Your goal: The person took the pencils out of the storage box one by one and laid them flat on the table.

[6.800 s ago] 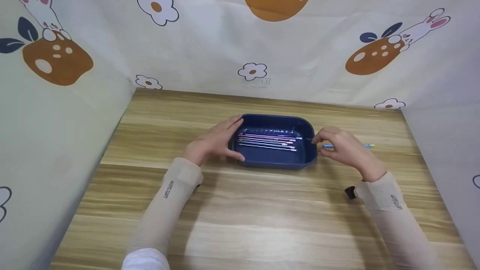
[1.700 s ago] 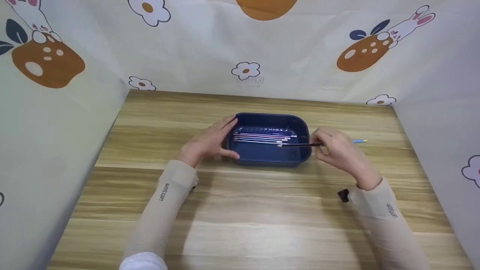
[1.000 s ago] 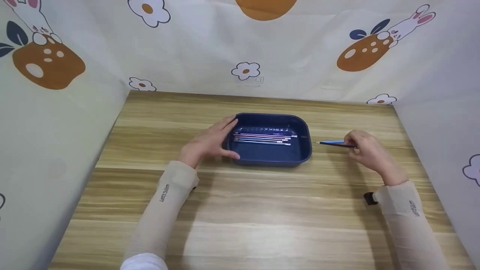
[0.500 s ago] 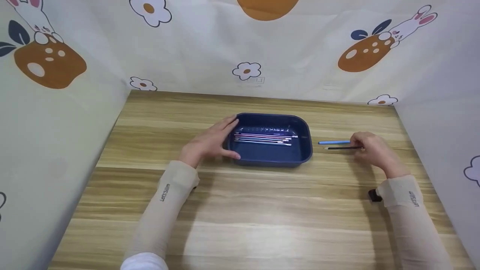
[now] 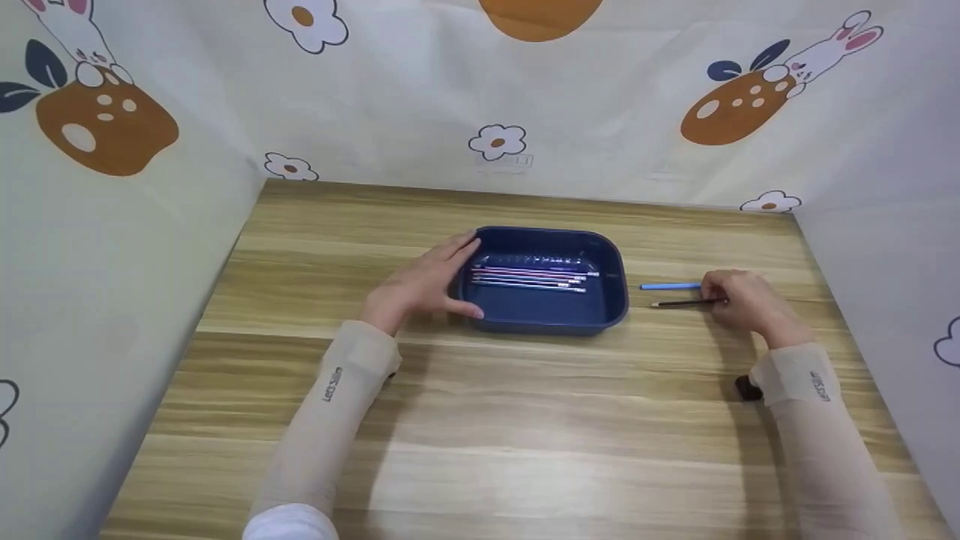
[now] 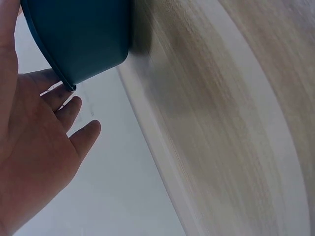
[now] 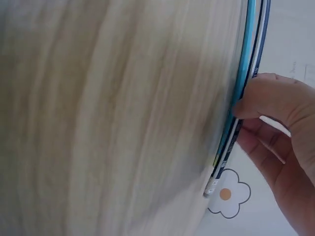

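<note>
My left hand (image 5: 420, 289) rests on the left end of a dark blue plastic bin (image 5: 547, 326), fingers at the back corner and thumb over the front rim. The left wrist view shows relaxed, extended fingers (image 6: 84, 137) near the bin's rim (image 6: 73, 88). Several thin pencils (image 5: 525, 276) with pale eraser ends lie side by side in the bin. To the bin's right, my right hand (image 5: 750, 304) pinches a dark pencil (image 5: 679, 303) close over the table. Beside it lies a light blue pencil (image 5: 670, 286), partly hidden by the hand; the right wrist view shows the dark pencil's white eraser (image 7: 210, 187).
The wood-grain table (image 5: 525, 435) meets a printed cloth wall (image 5: 390, 112) at the back. More pale walls stand at the left (image 5: 112, 285) and right (image 5: 892, 247).
My right hand carried the dark pencil from over the bin rightward, then down to the table near the light blue pencil, and drew it slightly toward me. My left hand stays on the bin.
</note>
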`<state>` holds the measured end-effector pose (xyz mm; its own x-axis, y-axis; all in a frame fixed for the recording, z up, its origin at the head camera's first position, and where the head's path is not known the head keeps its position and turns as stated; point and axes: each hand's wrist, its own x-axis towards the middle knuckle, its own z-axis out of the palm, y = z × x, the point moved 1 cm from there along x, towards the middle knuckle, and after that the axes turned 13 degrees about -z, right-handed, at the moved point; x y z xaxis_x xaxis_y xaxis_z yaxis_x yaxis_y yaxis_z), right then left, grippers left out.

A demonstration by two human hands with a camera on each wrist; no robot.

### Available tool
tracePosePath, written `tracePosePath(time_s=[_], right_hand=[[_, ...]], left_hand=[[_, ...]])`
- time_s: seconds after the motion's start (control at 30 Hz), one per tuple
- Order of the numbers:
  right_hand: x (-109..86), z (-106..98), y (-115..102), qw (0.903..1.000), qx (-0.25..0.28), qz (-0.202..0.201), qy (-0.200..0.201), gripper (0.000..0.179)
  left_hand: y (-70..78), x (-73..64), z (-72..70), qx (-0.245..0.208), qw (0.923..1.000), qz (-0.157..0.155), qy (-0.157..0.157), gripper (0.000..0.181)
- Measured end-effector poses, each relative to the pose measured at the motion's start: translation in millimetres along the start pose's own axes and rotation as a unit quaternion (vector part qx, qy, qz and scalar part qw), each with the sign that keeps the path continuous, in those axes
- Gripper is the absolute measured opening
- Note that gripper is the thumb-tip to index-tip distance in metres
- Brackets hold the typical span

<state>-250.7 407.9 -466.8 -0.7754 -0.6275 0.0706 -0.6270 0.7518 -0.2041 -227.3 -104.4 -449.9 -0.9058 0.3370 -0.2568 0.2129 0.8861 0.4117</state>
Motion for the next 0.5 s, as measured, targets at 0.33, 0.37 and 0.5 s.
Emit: tracePosePath(time_s=[0.33, 0.37, 0.5], right_hand=[[4.2, -3.2, -0.2, 0.9974, 0.008, 0.03, -0.065, 0.023], [4.8, -3.5, -0.6, 0.997, 0.008, 0.033, -0.07, 0.024], [5.8, -3.3, -2.2, 0.9951, 0.01, 0.046, -0.087, 0.024]], left_hand=[[1.0, 0.0, 0.2, -0.015, 0.9999, -0.005, -0.006, 0.12], [0.9, 0.1, 0.2, -0.014, 0.9999, -0.005, -0.005, 0.12], [1.3, -0.3, 0.4, -0.007, 1.0, -0.004, -0.006, 0.121]])
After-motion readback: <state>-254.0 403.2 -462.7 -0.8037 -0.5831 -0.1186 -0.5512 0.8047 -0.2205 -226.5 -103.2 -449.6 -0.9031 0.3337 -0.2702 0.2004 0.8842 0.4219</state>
